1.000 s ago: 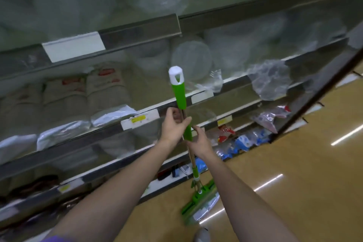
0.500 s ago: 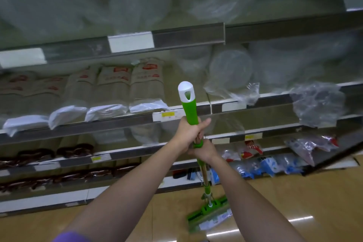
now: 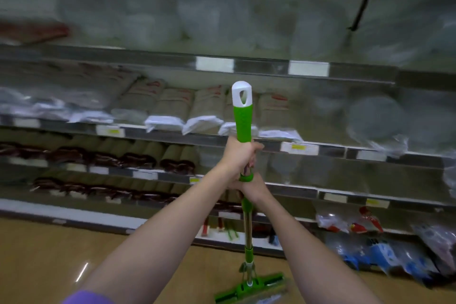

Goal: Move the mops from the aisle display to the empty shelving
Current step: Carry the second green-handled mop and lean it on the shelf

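A person holds one mop (image 3: 243, 121) upright in front of stocked store shelves (image 3: 271, 66), both bare arms reaching forward from the bottom of the view.

The left hand (image 3: 238, 155) is wrapped around the pole just below the green grip, fingers curled tight around it. The right hand (image 3: 253, 186) sits directly beneath, touching the left, with its fingers also closed around the pole at a green collar. Neither hand has any slack showing.

The mop looks light and stiff: a thin pole that appears to be metal, with plastic fittings, easy to carry but long and top-to-bottom awkward. Its weight probably sits low, in the head, so a grip near the middle of the pole, as here, should keep it from swinging. The textured green grip would resist slipping better than the smooth pole. The long pole could easily knock goods on the shelves when turned.

In looks, the mop has a white cap with a hanging hole at the top, a bright green ribbed grip below it, then a slim pole with green collars. At the bottom a flat green head (image 3: 249, 287) with a sponge-like pad, seemingly in clear wrap, hangs close above the tan floor (image 3: 49, 254); whether it touches cannot be told.

Behind, blurred shelves hold bagged and rolled goods.
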Demonstrator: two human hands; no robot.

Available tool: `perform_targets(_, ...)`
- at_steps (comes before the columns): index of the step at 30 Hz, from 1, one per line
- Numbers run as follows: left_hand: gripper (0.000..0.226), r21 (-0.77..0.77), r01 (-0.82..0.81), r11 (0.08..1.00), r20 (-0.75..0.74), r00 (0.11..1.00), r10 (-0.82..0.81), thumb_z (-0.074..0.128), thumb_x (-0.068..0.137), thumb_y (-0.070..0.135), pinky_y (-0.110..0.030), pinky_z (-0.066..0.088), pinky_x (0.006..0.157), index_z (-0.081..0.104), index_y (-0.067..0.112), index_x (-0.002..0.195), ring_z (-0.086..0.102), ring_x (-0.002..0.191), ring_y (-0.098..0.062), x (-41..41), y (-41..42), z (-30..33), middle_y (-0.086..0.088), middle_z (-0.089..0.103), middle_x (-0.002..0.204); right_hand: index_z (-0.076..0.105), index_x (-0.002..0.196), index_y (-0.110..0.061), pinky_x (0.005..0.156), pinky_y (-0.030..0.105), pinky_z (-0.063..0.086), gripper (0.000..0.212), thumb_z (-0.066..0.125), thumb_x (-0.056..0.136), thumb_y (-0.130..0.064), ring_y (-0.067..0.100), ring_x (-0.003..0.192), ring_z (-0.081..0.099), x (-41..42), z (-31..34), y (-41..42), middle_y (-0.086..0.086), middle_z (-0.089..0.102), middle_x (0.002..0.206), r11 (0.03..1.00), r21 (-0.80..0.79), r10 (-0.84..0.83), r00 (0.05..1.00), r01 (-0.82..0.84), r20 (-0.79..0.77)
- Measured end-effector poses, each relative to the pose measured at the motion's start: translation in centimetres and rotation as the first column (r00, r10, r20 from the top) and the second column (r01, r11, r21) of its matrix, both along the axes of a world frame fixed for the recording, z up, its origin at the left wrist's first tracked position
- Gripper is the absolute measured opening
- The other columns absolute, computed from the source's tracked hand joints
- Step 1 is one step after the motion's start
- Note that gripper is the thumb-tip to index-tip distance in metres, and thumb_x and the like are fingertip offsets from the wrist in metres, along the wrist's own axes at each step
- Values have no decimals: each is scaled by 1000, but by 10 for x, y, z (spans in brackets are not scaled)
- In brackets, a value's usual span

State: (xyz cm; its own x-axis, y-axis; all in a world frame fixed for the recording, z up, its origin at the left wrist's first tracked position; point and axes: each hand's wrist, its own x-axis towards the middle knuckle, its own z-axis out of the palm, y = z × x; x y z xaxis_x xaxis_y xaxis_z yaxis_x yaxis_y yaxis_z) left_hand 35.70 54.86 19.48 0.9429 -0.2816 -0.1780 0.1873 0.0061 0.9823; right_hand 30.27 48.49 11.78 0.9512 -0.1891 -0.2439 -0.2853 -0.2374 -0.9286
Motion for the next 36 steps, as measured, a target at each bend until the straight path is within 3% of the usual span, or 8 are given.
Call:
perform_targets(3,48,-7,-121,993,7,993,121,72,80,-2,-31,29,47,36,15,52,31,25,-17,13,93,15,-3,34,32,69,74,-16,69,28,51,12,81,73,-12,13,70,63,18,14,90,7,73,77,995,15,102,995,-102,5)
perform_targets(5,45,-3,-178,984,28,984,178,73,74,3,-33,31,48,36,15,51,32,27,-20,19,148,24,-6,35,32,62,64,-17,59,22,47,23,78,75,-5,12,61,58,31,18,142,5,68,69,987,25,160,987,-161,21)
perform_targets(11,50,18,-387,922,102,918,383,68,83,-4,-29,32,45,35,14,49,31,26,-20,22,318,44,-6,33,31,52,61,-13,59,32,43,26,75,73,-6,20,52,53,53,32,311,7,59,56,922,9,387,921,-388,45)
perform_targets(15,47,9,-523,852,136,845,517,70,81,-3,-31,34,47,38,13,51,33,29,-20,23,418,54,-7,35,34,55,66,-9,57,34,41,19,73,69,-5,23,55,50,59,48,410,15,56,63,846,35,526,843,-532,117)
perform_targets(21,47,-47,-652,757,223,732,644,73,82,-1,-32,39,46,40,11,52,36,30,-22,25,550,63,-7,39,34,47,57,-15,51,29,40,29,66,72,0,18,45,48,83,56,543,-2,51,46,741,24,661,736,-671,149)
perform_targets(24,49,-88,-695,713,192,691,697,72,84,-4,-26,38,41,39,11,50,34,30,-21,31,619,59,-7,37,36,50,62,-8,42,22,38,23,66,76,1,10,39,47,101,52,611,3,52,50,680,-5,726,674,-733,138)
perform_targets(28,48,-79,-774,629,111,620,777,68,86,-6,-22,28,42,37,15,55,27,33,-16,52,710,49,-3,30,40,56,69,-7,44,23,41,17,70,79,-5,18,44,51,131,34,704,10,55,54,587,6,803,584,-809,117)
perform_targets(36,47,-22,-905,425,85,422,903,67,83,-7,-26,26,44,35,16,59,25,36,-15,117,846,61,-2,28,41,59,71,-5,50,29,46,12,69,78,-2,21,47,54,210,42,852,10,57,53,397,70,913,401,-915,68)
